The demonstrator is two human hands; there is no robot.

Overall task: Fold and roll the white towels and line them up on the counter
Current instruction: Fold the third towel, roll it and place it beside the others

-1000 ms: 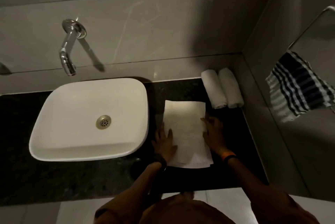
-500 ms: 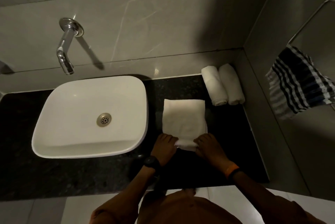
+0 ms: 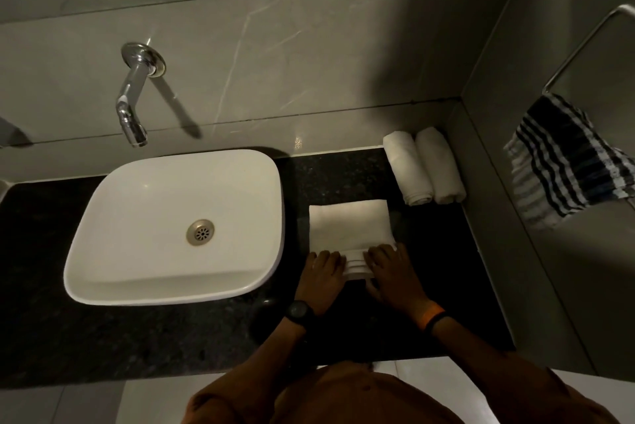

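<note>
A white towel (image 3: 350, 226) lies folded into a strip on the dark counter (image 3: 137, 337), just right of the sink. Its near end is rolled up into a thick roll. My left hand (image 3: 321, 274) presses on the roll's left end and my right hand (image 3: 391, 272) on its right end, fingers curled over it. Two finished rolled white towels (image 3: 424, 166) lie side by side at the counter's back right corner, against the wall.
A white basin (image 3: 171, 224) fills the counter's left half, with a chrome wall tap (image 3: 132, 104) above it. A striped dark-and-white cloth (image 3: 567, 159) hangs from a rail on the right wall. The counter's front edge runs just below my wrists.
The flat towel strip has got shorter as its near end was rolled away from me. Both hands moved from the strip's sides onto the roll and pushed it forward.
</note>
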